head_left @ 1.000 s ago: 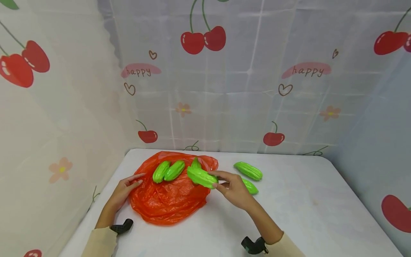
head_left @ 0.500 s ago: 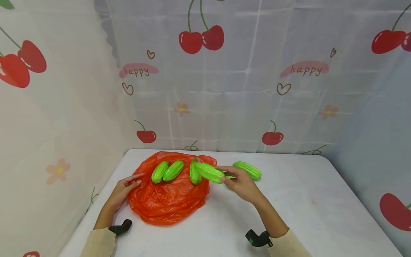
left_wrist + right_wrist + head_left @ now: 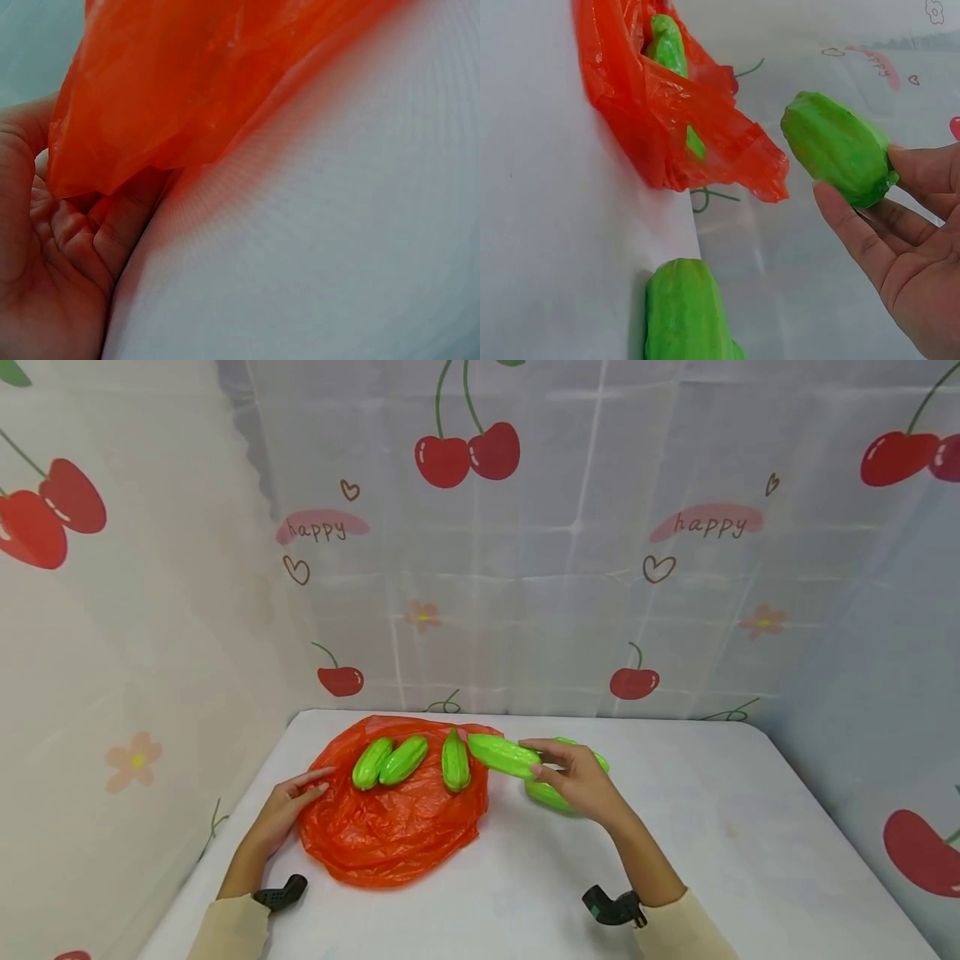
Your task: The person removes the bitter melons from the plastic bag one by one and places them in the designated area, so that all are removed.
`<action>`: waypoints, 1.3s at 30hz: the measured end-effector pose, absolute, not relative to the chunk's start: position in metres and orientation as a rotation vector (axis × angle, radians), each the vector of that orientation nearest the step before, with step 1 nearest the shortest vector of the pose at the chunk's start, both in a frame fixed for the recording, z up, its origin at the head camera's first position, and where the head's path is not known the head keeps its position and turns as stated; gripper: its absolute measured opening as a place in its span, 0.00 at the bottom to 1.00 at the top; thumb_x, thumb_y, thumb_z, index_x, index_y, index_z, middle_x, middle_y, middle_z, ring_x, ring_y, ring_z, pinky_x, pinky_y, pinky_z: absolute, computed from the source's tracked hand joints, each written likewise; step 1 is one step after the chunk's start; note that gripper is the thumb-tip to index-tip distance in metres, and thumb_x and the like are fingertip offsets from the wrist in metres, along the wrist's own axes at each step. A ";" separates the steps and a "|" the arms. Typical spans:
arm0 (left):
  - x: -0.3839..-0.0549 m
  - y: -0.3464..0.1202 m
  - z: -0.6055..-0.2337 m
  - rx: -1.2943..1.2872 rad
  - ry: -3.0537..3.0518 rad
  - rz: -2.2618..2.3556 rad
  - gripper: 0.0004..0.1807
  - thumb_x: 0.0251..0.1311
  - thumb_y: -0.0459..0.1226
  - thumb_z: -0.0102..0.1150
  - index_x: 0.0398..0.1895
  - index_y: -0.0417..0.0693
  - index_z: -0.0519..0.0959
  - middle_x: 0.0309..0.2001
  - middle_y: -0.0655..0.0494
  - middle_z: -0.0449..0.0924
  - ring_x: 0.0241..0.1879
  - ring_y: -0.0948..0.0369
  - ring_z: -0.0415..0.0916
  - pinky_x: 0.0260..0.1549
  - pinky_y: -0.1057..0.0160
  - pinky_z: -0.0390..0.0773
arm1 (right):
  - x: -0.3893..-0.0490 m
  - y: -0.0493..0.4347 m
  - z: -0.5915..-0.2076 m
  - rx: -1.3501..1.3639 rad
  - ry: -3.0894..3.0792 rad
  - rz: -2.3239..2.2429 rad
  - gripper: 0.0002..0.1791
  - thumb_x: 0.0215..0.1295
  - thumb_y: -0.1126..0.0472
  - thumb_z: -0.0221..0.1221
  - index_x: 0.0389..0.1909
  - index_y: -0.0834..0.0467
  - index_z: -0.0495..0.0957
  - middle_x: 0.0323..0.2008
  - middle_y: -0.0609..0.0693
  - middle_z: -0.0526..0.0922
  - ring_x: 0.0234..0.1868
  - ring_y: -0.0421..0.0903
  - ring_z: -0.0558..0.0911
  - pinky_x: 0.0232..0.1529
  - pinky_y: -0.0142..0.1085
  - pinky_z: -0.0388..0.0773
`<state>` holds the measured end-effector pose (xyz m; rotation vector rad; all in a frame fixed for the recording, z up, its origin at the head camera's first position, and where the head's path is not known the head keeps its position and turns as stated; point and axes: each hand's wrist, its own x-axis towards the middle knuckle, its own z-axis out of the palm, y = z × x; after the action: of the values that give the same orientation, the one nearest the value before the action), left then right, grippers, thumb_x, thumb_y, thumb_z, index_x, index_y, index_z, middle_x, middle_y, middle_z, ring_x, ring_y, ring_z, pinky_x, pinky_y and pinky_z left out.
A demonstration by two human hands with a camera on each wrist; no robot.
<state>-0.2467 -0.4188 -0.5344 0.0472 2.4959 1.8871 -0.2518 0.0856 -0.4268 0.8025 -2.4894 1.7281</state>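
An orange-red plastic bag [image 3: 390, 839] lies spread on the white table, with three ridged green gourds on it, such as the gourd [image 3: 455, 761] near its right side. My left hand [image 3: 287, 806] holds the bag's left edge; in the left wrist view, thin plastic sits between the thumb and the partly hidden fingers [image 3: 124, 217]. Pinched by one end in my right hand [image 3: 573, 777] is another green gourd [image 3: 836, 148], raised off the table by the bag's right edge. Beyond and under this hand lie two more gourds, including a gourd [image 3: 686, 311], both partly covered in the head view.
The white table [image 3: 712, 843] extends to the right and front. A cherry-print curtain [image 3: 540, 610] stands behind it and along both sides. Black cameras sit on both wrists, such as the wrist camera [image 3: 611, 907] on the right.
My right hand has drawn the held gourd rightward, from over the bag to its right edge, uncovering the gourd lying there. My left hand stays at the bag's left edge.
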 end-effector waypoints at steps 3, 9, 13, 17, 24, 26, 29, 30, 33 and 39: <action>-0.246 -0.419 -0.534 0.046 2.496 1.889 0.29 0.73 0.46 0.57 0.72 0.43 0.71 0.75 0.41 0.60 0.72 0.45 0.56 0.51 0.74 0.76 | -0.253 0.089 -0.426 0.801 -2.502 1.738 0.22 0.70 0.67 0.62 0.63 0.62 0.78 0.60 0.60 0.80 0.54 0.57 0.84 0.50 0.39 0.84; -0.246 -0.418 -0.534 0.077 2.505 1.884 0.28 0.74 0.45 0.56 0.72 0.43 0.71 0.75 0.41 0.61 0.71 0.52 0.59 0.52 0.74 0.76 | -0.259 0.097 -0.428 0.788 -2.499 1.755 0.21 0.69 0.67 0.62 0.63 0.60 0.79 0.60 0.58 0.81 0.52 0.55 0.85 0.49 0.35 0.83; -0.247 -0.419 -0.533 0.091 2.520 1.873 0.27 0.74 0.45 0.56 0.71 0.43 0.72 0.74 0.41 0.62 0.68 0.58 0.62 0.52 0.73 0.76 | -0.263 0.103 -0.428 0.787 -2.469 1.778 0.23 0.70 0.67 0.62 0.65 0.60 0.77 0.62 0.57 0.80 0.54 0.56 0.85 0.49 0.36 0.84; -0.246 -0.418 -0.532 0.090 2.518 1.871 0.27 0.74 0.45 0.56 0.71 0.43 0.71 0.75 0.41 0.61 0.71 0.52 0.59 0.52 0.74 0.76 | -0.264 0.108 -0.428 0.778 -2.465 1.774 0.23 0.71 0.66 0.62 0.65 0.58 0.78 0.62 0.56 0.80 0.56 0.56 0.83 0.49 0.36 0.84; -0.245 -0.418 -0.532 0.056 2.498 1.880 0.28 0.74 0.45 0.56 0.72 0.43 0.70 0.76 0.41 0.58 0.76 0.43 0.51 0.51 0.76 0.75 | -0.268 0.116 -0.431 0.755 -2.477 1.764 0.21 0.71 0.65 0.61 0.64 0.59 0.78 0.61 0.58 0.80 0.54 0.56 0.84 0.49 0.36 0.84; -0.245 -0.418 -0.533 0.053 2.498 1.880 0.28 0.74 0.45 0.56 0.72 0.43 0.70 0.77 0.41 0.58 0.76 0.43 0.51 0.51 0.76 0.74 | -0.269 0.118 -0.431 0.743 -2.478 1.763 0.21 0.71 0.65 0.62 0.64 0.58 0.78 0.60 0.58 0.81 0.53 0.55 0.84 0.48 0.35 0.84; -0.246 -0.418 -0.534 0.067 2.501 1.878 0.28 0.74 0.45 0.56 0.72 0.43 0.71 0.76 0.41 0.59 0.74 0.45 0.54 0.51 0.75 0.76 | -0.270 0.122 -0.430 0.731 -2.479 1.753 0.21 0.71 0.66 0.62 0.64 0.58 0.78 0.59 0.57 0.81 0.53 0.55 0.84 0.48 0.35 0.84; -0.246 -0.418 -0.534 0.075 2.505 1.877 0.28 0.74 0.45 0.56 0.72 0.43 0.71 0.75 0.41 0.60 0.73 0.46 0.55 0.52 0.74 0.76 | -0.271 0.124 -0.430 0.714 -2.480 1.753 0.21 0.70 0.66 0.62 0.64 0.58 0.79 0.58 0.57 0.81 0.53 0.55 0.84 0.48 0.34 0.84; -0.247 -0.419 -0.534 0.100 2.519 1.873 0.26 0.74 0.44 0.55 0.71 0.43 0.72 0.74 0.41 0.62 0.69 0.56 0.61 0.52 0.74 0.76 | -0.272 0.128 -0.429 0.681 -2.480 1.756 0.21 0.70 0.66 0.62 0.64 0.57 0.79 0.60 0.57 0.81 0.55 0.56 0.83 0.48 0.34 0.84; -0.247 -0.420 -0.536 0.109 2.529 1.871 0.25 0.75 0.43 0.55 0.71 0.43 0.72 0.73 0.40 0.63 0.60 0.73 0.66 0.51 0.74 0.77 | -0.275 0.139 -0.429 0.649 -2.482 1.772 0.22 0.71 0.65 0.62 0.65 0.58 0.78 0.63 0.58 0.78 0.60 0.59 0.80 0.49 0.35 0.83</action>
<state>-0.2470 -0.4204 -0.5359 0.1090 2.5291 1.8707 -0.2747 0.1386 -0.4294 0.6486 -2.4819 1.7722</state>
